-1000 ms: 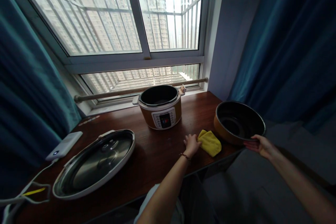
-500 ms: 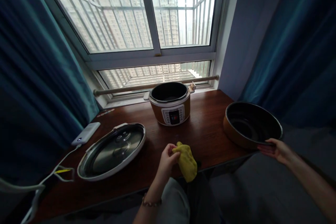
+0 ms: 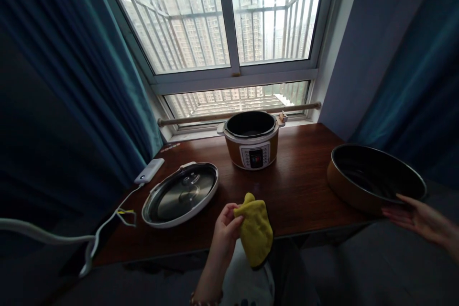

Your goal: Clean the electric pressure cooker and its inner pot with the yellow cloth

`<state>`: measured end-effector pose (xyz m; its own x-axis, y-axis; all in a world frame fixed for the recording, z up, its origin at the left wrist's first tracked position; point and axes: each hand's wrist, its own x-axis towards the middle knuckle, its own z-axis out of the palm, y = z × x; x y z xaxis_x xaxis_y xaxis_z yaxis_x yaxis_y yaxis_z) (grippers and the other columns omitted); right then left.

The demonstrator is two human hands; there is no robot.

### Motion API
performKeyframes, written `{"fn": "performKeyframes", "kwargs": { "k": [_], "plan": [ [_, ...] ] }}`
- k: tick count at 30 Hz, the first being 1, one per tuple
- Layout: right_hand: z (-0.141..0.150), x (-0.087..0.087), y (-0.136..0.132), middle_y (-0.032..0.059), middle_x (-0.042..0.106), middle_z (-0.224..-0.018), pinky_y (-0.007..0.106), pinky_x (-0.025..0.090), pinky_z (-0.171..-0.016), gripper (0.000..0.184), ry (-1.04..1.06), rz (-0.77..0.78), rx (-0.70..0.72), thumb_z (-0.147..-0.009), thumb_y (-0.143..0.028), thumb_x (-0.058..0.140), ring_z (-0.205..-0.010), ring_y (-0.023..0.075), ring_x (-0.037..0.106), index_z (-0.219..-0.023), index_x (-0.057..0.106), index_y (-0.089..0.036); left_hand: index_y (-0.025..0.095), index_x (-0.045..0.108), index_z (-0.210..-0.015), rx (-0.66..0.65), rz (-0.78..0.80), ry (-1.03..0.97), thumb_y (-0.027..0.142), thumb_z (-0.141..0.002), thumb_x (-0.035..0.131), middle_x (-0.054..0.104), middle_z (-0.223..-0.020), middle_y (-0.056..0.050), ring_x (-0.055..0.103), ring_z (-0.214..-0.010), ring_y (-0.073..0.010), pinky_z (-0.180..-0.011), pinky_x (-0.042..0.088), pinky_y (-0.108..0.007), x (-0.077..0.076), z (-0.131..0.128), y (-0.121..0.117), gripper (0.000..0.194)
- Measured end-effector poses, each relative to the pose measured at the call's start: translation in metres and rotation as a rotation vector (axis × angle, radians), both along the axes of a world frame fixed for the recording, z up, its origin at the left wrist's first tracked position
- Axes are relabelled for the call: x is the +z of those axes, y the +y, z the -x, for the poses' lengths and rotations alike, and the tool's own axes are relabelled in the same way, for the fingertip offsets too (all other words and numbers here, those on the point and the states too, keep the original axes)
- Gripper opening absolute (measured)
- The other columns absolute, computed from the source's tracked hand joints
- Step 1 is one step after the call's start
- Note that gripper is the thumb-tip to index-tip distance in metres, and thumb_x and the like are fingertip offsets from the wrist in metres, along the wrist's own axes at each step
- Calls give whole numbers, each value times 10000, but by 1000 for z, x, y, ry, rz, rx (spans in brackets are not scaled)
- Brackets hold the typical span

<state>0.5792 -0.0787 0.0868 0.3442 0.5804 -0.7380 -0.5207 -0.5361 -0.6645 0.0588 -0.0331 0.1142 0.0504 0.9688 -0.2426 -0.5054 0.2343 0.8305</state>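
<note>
My left hand (image 3: pixel 227 224) pinches a yellow cloth (image 3: pixel 256 232) by its upper corner, and the cloth hangs in front of the table's near edge. At the right end of the table, my right hand (image 3: pixel 416 215) grips the near rim of a large round pot (image 3: pixel 344 181), brown outside and dark inside. Toward the window stands an electric cooker (image 3: pixel 234 151) without its lid, its control panel (image 3: pixel 256 156) facing me. To the left lies a round lid (image 3: pixel 211 196) with its shiny inner side up.
A white power bank (image 3: pixel 150 170) with a white cable (image 3: pixel 131 193) lies at the left of the wooden table (image 3: pixel 297 191). Behind the cooker, a rod (image 3: pixel 201 118) runs along the window. Blue curtains (image 3: pixel 107 57) hang at both sides.
My left hand has picked the yellow cloth up from the table beside the pot and brought it toward me and leftward. My right hand stays on the pot's rim. The view has turned left.
</note>
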Motion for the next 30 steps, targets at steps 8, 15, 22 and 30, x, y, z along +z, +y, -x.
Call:
{"fn": "performKeyframes", "kwargs": {
  "k": [8,15,22,30],
  "plan": [
    [208,16,-4,142,663,-1017,410,464,-870,483,170,-482,439,-712,-542,618,-957,255,626,-1005,606,-157,190,521,-882,-163,-36,-151,184,-633,713,625,-809,-10,614,-701,-140,-631,485,-232,22,-19,1,315],
    [342,25,30,126,670,-1003,377,455,-843,460,470,-676,541,-626,-341,754,-921,250,633,-1010,621,-124,180,522,-890,-123,-68,-33,193,-654,707,640,-810,-17,616,-708,-144,-645,484,-242,45,-20,19,301],
    [328,37,66,53,692,-837,348,472,-713,282,231,-666,369,-703,-420,652,-790,233,633,-863,648,-188,166,560,-920,-95,-151,250,271,-666,699,652,-912,-69,622,-792,-179,-661,477,-254,50,-9,52,309],
    [205,87,142,67,626,-637,273,350,-568,317,-1343,-562,165,-801,-445,438,-605,202,547,-669,582,-195,158,648,-886,-38,-121,474,349,-576,733,639,-1008,-108,595,-813,-205,-613,477,-262,28,4,61,374]
  ]
}}
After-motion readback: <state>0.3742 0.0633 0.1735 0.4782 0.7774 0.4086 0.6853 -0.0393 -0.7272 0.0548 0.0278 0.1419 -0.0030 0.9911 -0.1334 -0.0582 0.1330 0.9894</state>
